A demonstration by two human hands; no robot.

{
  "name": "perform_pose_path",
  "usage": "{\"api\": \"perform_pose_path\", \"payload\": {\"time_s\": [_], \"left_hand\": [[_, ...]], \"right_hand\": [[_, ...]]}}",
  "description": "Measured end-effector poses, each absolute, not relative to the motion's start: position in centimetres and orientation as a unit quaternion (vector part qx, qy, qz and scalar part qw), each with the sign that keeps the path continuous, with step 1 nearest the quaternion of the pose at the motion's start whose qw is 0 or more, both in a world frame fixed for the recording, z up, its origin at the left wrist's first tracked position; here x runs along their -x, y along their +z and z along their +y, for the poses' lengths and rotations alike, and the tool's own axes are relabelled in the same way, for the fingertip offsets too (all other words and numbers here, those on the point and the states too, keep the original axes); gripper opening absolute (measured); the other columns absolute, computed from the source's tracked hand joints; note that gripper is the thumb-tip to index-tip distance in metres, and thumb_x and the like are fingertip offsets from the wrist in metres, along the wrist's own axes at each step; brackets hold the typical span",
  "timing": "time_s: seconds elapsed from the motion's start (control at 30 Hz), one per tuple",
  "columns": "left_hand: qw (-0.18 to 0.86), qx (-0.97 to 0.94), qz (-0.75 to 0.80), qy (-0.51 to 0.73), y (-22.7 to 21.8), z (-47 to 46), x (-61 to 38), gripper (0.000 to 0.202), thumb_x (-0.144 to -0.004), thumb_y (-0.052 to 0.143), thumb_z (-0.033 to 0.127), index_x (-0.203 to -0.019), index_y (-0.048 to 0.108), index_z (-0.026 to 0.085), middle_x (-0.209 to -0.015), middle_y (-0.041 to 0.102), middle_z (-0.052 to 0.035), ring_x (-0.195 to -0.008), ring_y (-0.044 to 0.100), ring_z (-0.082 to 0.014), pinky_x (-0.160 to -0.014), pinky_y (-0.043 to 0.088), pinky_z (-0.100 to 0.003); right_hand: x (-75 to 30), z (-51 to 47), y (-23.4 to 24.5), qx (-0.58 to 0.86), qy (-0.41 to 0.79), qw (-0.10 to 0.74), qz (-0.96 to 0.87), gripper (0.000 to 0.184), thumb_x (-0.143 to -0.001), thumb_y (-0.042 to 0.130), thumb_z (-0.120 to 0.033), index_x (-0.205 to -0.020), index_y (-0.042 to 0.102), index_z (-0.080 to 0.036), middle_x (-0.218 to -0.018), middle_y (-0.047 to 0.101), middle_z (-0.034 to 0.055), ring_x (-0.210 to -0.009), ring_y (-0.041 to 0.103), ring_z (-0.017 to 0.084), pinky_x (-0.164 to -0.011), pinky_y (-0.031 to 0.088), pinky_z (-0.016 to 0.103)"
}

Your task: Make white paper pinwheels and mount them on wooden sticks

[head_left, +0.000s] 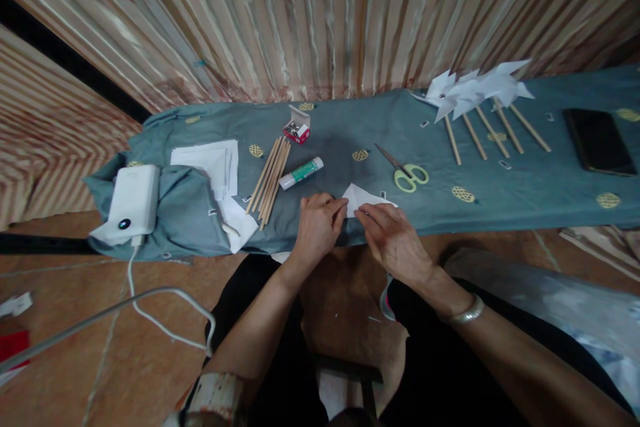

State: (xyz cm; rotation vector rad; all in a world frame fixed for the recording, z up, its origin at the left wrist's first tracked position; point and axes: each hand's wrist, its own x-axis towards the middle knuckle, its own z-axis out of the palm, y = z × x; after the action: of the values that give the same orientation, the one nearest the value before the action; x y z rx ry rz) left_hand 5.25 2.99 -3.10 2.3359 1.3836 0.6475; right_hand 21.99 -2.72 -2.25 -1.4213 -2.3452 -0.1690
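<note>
A small white sheet of paper point(354, 196) with a crease lies near the front edge of the cloth-covered table. My left hand point(320, 217) pinches its left side, fingers curled with the thumb against them. On the paper's right part rests my right hand point(393, 233), its fingers pressed together on the edge; the paper's right tip shows beyond them. Green-handled scissors point(407, 175) lie just behind my right hand, blades pointing away to the left. Behind my left hand is a glue stick point(302, 173), beside a bundle of thin wooden sticks point(270, 180).
A small red-and-white box point(297, 128) of metal pins stands open at the back. White paper sheets point(227, 160) and a white power bank point(134, 200) with a cable are at left. Paper pinwheels point(475, 93) on sticks and a dark phone point(597, 140) lie at right.
</note>
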Motion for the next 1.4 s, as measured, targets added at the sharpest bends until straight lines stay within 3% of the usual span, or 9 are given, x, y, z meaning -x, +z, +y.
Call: {"api": "perform_pose_path", "payload": {"time_s": [0.3, 0.5, 0.77, 1.0, 1.4], "left_hand": [[0.164, -0.833, 0.48, 0.221, -3.0, 2.9, -5.2, 0.025, -0.095, 0.048, 0.028, -0.106, 0.07, 0.022, -0.086, 0.065, -0.004, -0.088, 0.057, -0.0195, -0.08, 0.035, -0.036], [0.081, -0.869, 0.411, 0.263, -3.0, 1.8, -5.0, 0.024, -0.095, 0.047, 0.026, -0.109, 0.067, 0.022, -0.114, 0.064, -0.0079, -0.102, 0.053, -0.0223, -0.085, 0.035, -0.04], [0.079, -0.891, 0.366, 0.257, -3.9, 0.4, -4.3, 0.026, -0.096, 0.045, 0.022, -0.116, 0.062, 0.016, -0.108, 0.067, -0.0084, -0.102, 0.054, -0.0208, -0.088, 0.035, -0.04], [0.095, -0.882, 0.393, 0.241, -3.9, 0.2, -2.1, 0.026, -0.094, 0.048, 0.021, -0.114, 0.064, 0.022, -0.106, 0.066, -0.009, -0.101, 0.054, -0.022, -0.086, 0.037, -0.04], [0.077, -0.869, 0.407, 0.269, -3.9, -0.1, 0.3, 0.024, -0.091, 0.053, 0.018, -0.111, 0.066, 0.02, -0.1, 0.066, -0.009, -0.098, 0.053, -0.0228, -0.083, 0.037, -0.038]], "right_hand": [[-21.9, -2.9, -2.4, 0.511, -0.048, 0.192, -0.837, 0.03, -0.088, 0.048, -0.009, -0.112, 0.064, -0.004, -0.111, 0.067, 0.0152, -0.099, 0.053, 0.027, -0.085, 0.045, 0.038], [-21.9, -3.0, -2.8, 0.518, -0.057, 0.183, -0.834, 0.032, -0.087, 0.049, -0.008, -0.115, 0.063, -0.004, -0.114, 0.067, 0.0158, -0.101, 0.053, 0.028, -0.085, 0.044, 0.038], [-22.1, -3.7, -2.9, 0.521, -0.053, 0.173, -0.834, 0.036, -0.088, 0.048, -0.008, -0.121, 0.06, -0.004, -0.12, 0.065, 0.0164, -0.108, 0.054, 0.027, -0.092, 0.042, 0.039], [-24.6, -4.6, -3.3, 0.56, -0.069, 0.181, -0.805, 0.038, -0.088, 0.046, -0.01, -0.124, 0.059, -0.009, -0.121, 0.066, 0.0167, -0.109, 0.056, 0.028, -0.092, 0.043, 0.043], [-27.1, -4.2, -3.1, 0.621, -0.063, 0.199, -0.756, 0.028, -0.088, 0.047, -0.015, -0.108, 0.066, -0.01, -0.114, 0.069, 0.0155, -0.103, 0.059, 0.03, -0.088, 0.047, 0.044]]}}
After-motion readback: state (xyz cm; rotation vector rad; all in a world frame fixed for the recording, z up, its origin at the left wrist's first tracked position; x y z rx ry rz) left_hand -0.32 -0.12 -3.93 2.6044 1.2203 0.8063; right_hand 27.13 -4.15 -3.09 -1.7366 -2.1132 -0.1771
